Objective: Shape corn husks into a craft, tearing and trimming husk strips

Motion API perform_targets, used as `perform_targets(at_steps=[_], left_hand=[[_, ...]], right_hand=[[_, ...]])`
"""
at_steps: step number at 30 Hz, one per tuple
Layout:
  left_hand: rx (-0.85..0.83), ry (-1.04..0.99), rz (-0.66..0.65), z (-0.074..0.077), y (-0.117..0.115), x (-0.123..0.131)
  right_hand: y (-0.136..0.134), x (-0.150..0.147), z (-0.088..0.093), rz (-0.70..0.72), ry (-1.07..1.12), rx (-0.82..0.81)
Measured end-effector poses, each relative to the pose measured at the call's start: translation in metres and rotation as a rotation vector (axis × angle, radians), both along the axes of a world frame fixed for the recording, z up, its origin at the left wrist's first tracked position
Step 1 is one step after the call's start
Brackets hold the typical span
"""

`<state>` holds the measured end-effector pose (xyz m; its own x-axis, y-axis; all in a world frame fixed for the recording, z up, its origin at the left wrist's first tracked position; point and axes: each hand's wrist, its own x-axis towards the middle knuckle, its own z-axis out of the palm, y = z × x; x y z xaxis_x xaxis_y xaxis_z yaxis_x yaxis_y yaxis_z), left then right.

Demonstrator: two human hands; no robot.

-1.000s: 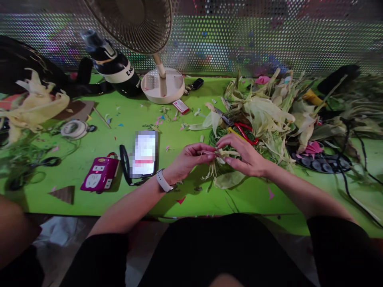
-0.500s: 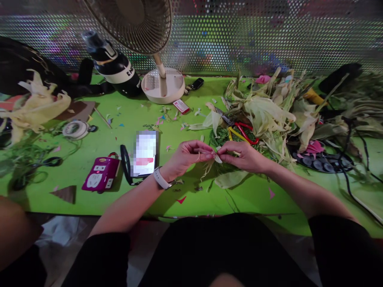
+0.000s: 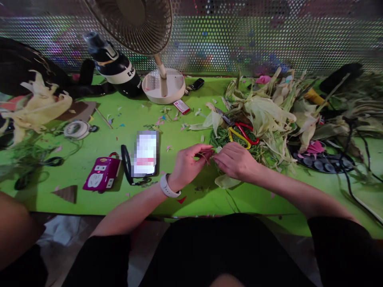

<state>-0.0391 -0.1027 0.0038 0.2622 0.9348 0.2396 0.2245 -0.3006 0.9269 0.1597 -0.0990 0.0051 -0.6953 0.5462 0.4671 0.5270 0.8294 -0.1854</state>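
My left hand [image 3: 190, 164], a white watch band [image 3: 170, 187] on its wrist, pinches thin pale strands [image 3: 207, 156] that look like strips of corn husk. My right hand [image 3: 236, 162] is closed against it, knuckles up, around a small whitish piece of corn husk [image 3: 219, 149]; most of that piece is hidden by the fingers. The two sets of fingertips almost meet above the green table. Just beyond the right hand lie a bundle of green string [image 3: 220, 135] and scissors with red and yellow handles [image 3: 243, 134]. A loose pale husk leaf [image 3: 226, 181] lies under it.
Dried corn husks [image 3: 266, 109] are heaped at the right, beside a dark round tray [image 3: 326, 162] and black cables. Leftward are a phone [image 3: 146, 153], a purple power strip [image 3: 101, 173] and a tape roll [image 3: 76, 129]. A fan [image 3: 163, 89] and bottle [image 3: 118, 71] stand behind.
My right hand has rolled over, its knuckles now upward and fingers curled over the husk piece. My left hand has dropped slightly, its wrist shifting right.
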Motion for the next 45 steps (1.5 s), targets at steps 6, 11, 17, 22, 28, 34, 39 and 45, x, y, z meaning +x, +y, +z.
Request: perform_targets(at_steps=[6,11,17,22,28,34,39,45], left_hand=[[0.365,0.08,0.037,-0.011,-0.005,0.003],[0.438,0.106,0.012,-0.012,-0.004,0.001],[0.48,0.063,-0.015,-0.013,-0.002,0.002],[0.535,0.06,-0.017,-0.014,-0.003,0.002],[0.371,0.037,-0.007,-0.014,-0.004,0.003],[0.215,0.123,-0.034,-0.011,-0.001,0.0],[0.289,0.298,-0.127,-0.007,0.001,-0.004],[0.371,0.349,-0.241,-0.004,0.0,-0.005]], right_hand=[[-0.001,0.001,0.006,0.05,0.178,-0.197],[0.002,0.004,0.015,-0.013,0.361,-0.616],[0.005,0.005,0.017,0.005,0.362,-0.582],[0.007,0.007,0.014,0.029,0.353,-0.52],[0.013,0.011,0.01,-0.084,0.04,0.281],[0.026,0.026,0.019,-0.134,-0.112,0.544],[0.035,0.032,0.015,-0.167,-0.165,0.482],[0.032,0.027,0.007,-0.189,-0.194,0.426]])
